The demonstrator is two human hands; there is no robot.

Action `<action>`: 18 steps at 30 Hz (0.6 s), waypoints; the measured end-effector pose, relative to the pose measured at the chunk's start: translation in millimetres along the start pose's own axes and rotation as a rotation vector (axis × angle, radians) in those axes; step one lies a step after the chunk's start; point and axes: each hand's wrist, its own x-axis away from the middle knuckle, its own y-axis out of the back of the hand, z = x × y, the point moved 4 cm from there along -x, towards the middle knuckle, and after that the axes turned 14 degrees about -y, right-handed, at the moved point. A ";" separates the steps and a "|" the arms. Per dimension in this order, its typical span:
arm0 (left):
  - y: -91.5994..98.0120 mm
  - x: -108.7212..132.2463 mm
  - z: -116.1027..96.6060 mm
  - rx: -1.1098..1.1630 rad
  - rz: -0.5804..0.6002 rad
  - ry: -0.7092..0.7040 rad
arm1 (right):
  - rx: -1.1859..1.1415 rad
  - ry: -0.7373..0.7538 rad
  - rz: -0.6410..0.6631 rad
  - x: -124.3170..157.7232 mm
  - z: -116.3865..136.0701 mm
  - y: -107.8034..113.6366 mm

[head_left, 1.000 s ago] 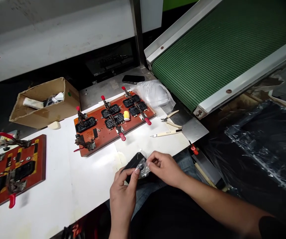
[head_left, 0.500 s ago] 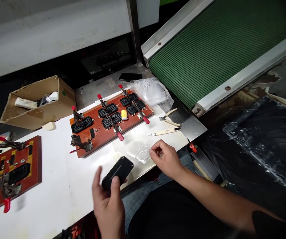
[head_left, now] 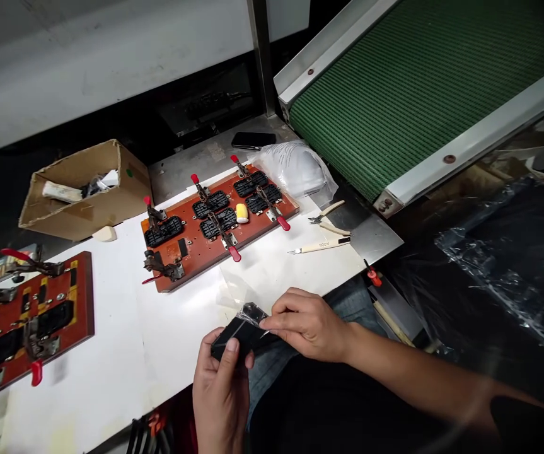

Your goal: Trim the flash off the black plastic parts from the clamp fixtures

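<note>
My left hand (head_left: 222, 384) grips a flat black plastic plate (head_left: 231, 337), its thumb on the upper face and fingertips round the near edge. At the plate's far end, crinkled clear plastic film (head_left: 253, 313), which looks like a thin bag, lies over the corner. My right hand (head_left: 304, 325) pinches this film between thumb and fingers, right beside the plate. Whether the film goes round the plate or only over it, I cannot tell. Both hands are above the front edge of the white-covered table (head_left: 120, 353).
Beyond the hands lies a red-brown fixture board (head_left: 191, 265) with toggle clamps and black parts. Another fixture board (head_left: 80, 328) is at left. Pliers (head_left: 331, 227), a craft knife (head_left: 321, 246), a plastic bag (head_left: 295, 167), a cardboard box (head_left: 87, 214) and a green conveyor (head_left: 394, 94) surround them.
My right hand has brought the clear film left to the black plate, and it now covers the plate's far end. My left hand has shifted slightly right with the plate.
</note>
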 end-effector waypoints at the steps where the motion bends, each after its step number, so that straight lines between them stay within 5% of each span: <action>1: -2.6 0.5 1.7 0.042 -0.025 -0.010 | -0.002 0.007 0.002 1.9 0.0 -2.2; 6: -9.9 9.9 9.4 -0.104 -0.092 -0.150 | -0.079 -0.032 0.019 7.8 5.9 -16.3; 10: -14.9 17.1 7.1 -0.366 0.227 -0.260 | -0.140 -0.163 -0.117 4.5 8.9 -10.0; 14: -10.4 20.0 3.2 -0.475 0.461 -0.264 | -0.193 -0.002 -0.008 1.4 20.6 -6.0; 18: -1.1 16.0 2.9 -0.609 0.318 -0.254 | -0.313 -0.005 0.042 0.5 24.1 -2.4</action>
